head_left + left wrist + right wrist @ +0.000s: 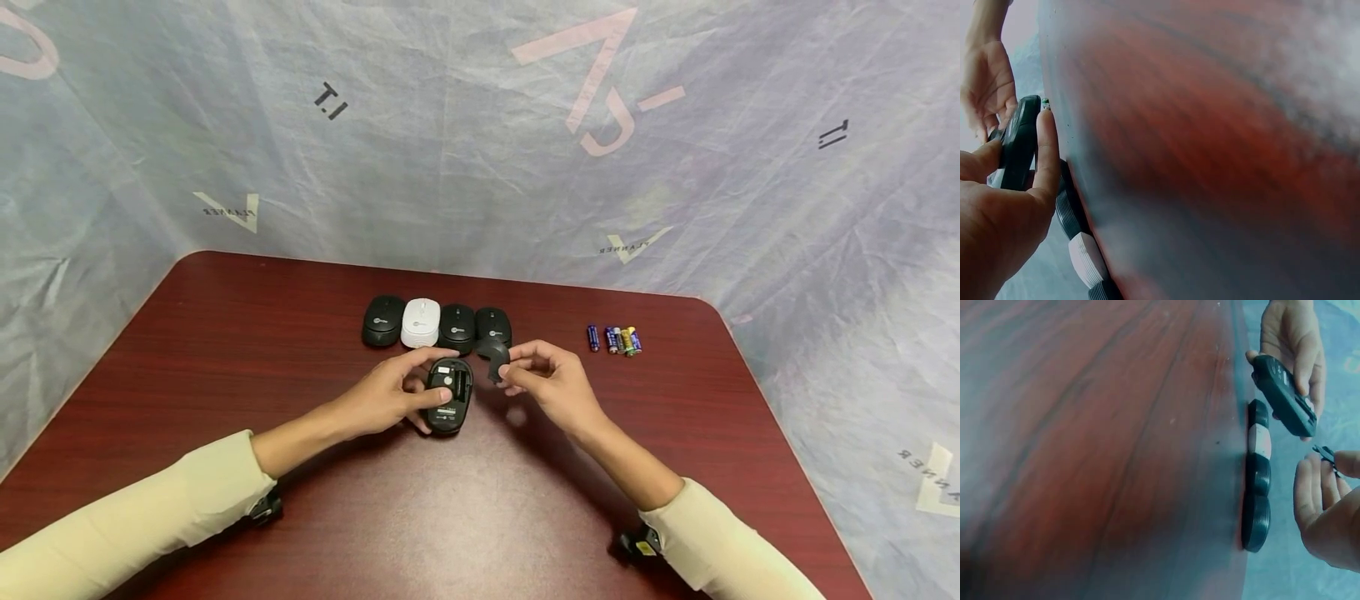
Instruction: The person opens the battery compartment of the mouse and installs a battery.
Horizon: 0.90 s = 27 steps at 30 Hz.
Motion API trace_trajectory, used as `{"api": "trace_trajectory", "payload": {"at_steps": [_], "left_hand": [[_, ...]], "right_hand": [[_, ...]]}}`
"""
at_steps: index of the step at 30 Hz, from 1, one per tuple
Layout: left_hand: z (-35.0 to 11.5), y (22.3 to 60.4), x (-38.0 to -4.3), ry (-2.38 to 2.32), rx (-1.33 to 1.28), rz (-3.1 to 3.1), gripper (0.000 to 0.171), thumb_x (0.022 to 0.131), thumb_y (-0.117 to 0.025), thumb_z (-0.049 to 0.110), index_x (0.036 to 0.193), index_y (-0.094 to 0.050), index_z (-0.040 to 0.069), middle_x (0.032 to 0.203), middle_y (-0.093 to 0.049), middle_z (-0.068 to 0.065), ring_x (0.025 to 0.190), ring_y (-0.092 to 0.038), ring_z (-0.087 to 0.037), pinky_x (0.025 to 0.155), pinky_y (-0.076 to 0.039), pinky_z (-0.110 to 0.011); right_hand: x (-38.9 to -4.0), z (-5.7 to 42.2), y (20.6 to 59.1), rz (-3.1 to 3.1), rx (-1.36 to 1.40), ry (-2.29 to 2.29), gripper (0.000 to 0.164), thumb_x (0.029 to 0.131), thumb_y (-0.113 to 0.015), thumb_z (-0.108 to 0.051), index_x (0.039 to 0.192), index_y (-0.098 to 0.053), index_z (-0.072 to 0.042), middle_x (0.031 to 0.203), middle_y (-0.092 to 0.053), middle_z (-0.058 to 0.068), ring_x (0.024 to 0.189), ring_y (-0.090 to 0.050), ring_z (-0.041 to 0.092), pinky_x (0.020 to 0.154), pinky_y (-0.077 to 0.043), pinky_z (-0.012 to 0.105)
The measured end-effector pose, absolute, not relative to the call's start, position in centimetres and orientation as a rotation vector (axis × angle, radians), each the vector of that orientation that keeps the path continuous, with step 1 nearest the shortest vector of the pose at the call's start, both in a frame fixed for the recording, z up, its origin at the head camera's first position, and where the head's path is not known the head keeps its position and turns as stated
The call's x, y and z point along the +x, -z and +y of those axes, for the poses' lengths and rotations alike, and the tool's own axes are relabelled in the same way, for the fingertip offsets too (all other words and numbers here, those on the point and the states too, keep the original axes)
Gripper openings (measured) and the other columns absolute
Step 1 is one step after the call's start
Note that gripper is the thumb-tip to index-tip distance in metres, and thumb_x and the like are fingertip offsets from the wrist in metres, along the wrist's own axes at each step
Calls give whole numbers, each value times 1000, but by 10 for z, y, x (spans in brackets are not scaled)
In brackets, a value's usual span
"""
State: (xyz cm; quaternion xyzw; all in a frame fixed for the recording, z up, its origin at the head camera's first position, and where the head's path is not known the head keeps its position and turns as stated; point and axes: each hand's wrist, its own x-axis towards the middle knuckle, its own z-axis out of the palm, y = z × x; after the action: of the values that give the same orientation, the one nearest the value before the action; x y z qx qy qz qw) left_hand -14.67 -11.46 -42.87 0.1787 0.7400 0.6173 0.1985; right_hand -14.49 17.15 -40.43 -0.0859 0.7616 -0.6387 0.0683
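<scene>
Gripped in my left hand [386, 395] is a black computer mouse [448, 417], turned underside up, with its battery slot uncovered. The thumb lies across the mouse's underside and the fingers go round its edge. My right hand [553, 384] pinches a thin, curved black battery cover [496, 353] between thumb and fingers, just to the right of the mouse and apart from it. In the right wrist view the mouse [1285, 397] is held above the table, with the cover [1325, 454] near its end. The left wrist view shows the mouse [1019, 145] edge-on.
Behind the hands a row of mice stands on the dark red table [300, 333]: a black mouse [383, 320], a white mouse [421, 322] and two more black ones. Several small batteries [623, 340] lie to the right, with a blue battery [593, 337] slightly apart. A printed cloth hangs behind.
</scene>
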Motion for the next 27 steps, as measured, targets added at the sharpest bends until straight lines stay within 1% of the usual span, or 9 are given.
{"api": "trace_trajectory", "payload": {"at_steps": [2, 4, 6, 9, 13, 19, 23, 27], "left_hand": [[-115, 429, -147, -1733, 504, 2071, 64, 106, -79, 9, 165, -55, 8, 115, -69, -22, 75, -75, -24, 67, -72, -50], [-116, 428, -147, -1734, 506, 2073, 64, 106, -79, 9, 165, -54, 8, 114, -71, -22, 75, -76, -24, 67, -72, -50], [-116, 428, -147, -1733, 509, 2074, 65, 106, -79, 9, 166, -53, 7, 114, -71, -22, 76, -76, -23, 67, -72, -50], [-117, 427, -147, -1731, 501, 2071, 66, 106, -80, 9, 167, -53, 10, 116, -72, -21, 76, -77, -23, 69, -72, -50], [-117, 426, -146, -1734, 488, 2063, 66, 107, -80, 10, 167, -53, 12, 120, -73, -20, 79, -78, -24, 70, -72, -51], [-118, 426, -146, -1741, 479, 2061, 66, 107, -80, 11, 167, -53, 13, 122, -73, -21, 82, -79, -26, 70, -72, -51], [-118, 425, -146, -1743, 475, 2060, 66, 107, -80, 11, 167, -53, 13, 121, -72, -21, 82, -79, -25, 70, -72, -51], [-118, 425, -145, -1740, 465, 2062, 66, 107, -79, 11, 168, -53, 13, 123, -72, -21, 81, -79, -26, 71, -72, -52]], "right_hand": [[-144, 176, 406, 2271, -252, 1905, 25, 101, -75, 4, 124, -71, 12, 104, -83, 18, 87, -84, 23, 83, -72, 35], [-142, 180, 407, 2257, -239, 1874, 25, 101, -74, 4, 124, -71, 13, 105, -82, 21, 88, -84, 23, 85, -73, 39], [-141, 184, 408, 2250, -224, 1841, 24, 101, -74, 3, 124, -72, 12, 105, -82, 22, 89, -84, 25, 87, -73, 44], [-139, 189, 411, 2245, -212, 1791, 25, 102, -75, 0, 123, -72, 12, 105, -83, 22, 92, -85, 29, 89, -73, 48], [-137, 194, 416, 2267, -223, 1705, 25, 103, -76, -2, 124, -73, 10, 107, -83, 22, 93, -85, 28, 85, -73, 45], [-134, 202, 422, 2280, -273, 1597, 30, 103, -76, 0, 130, -69, 10, 108, -83, 25, 91, -84, 28, 80, -72, 38], [-133, 206, 422, 2312, -313, 1516, 31, 102, -76, 0, 131, -69, 10, 106, -84, 24, 89, -83, 26, 77, -71, 35], [-133, 210, 419, 2340, -339, 1422, 31, 100, -76, 0, 129, -70, 8, 103, -85, 21, 88, -83, 26, 75, -71, 34]]}}
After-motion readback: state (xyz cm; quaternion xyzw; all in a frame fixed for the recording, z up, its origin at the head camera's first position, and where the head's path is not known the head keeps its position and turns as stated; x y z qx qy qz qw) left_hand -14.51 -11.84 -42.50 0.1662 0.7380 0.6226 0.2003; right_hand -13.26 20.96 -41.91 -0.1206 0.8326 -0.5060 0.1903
